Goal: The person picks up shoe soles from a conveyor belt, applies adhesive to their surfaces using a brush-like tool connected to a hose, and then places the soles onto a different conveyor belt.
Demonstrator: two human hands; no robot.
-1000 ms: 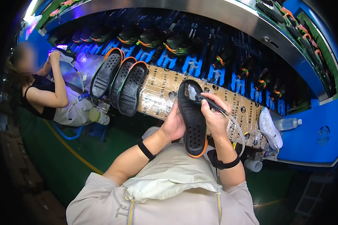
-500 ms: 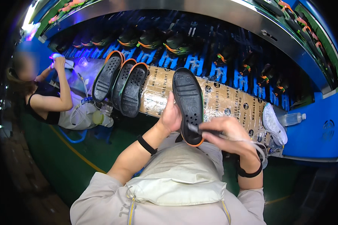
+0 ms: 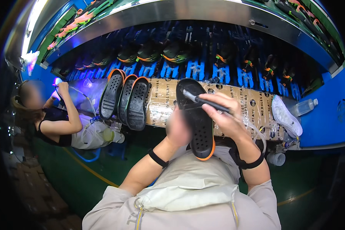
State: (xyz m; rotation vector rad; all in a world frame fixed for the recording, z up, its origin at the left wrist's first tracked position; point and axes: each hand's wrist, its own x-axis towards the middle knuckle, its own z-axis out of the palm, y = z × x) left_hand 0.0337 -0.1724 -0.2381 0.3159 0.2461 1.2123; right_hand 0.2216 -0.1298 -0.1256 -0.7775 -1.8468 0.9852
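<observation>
Outsole [image 3: 199, 122], black with orange rim, stood tread-up just in front of the cardboard-covered bench [image 3: 241, 103]; left hand [image 3: 178, 128] gripped its edge, right hand [image 3: 222, 115] pinched a brush [image 3: 203, 100] on its toe; looked light, flexible, rubbery; best held mid-edge.

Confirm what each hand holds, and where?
Left hand holds the black shoe sole by its left edge, mid-length. Right hand holds a thin brush along its handle.
</observation>
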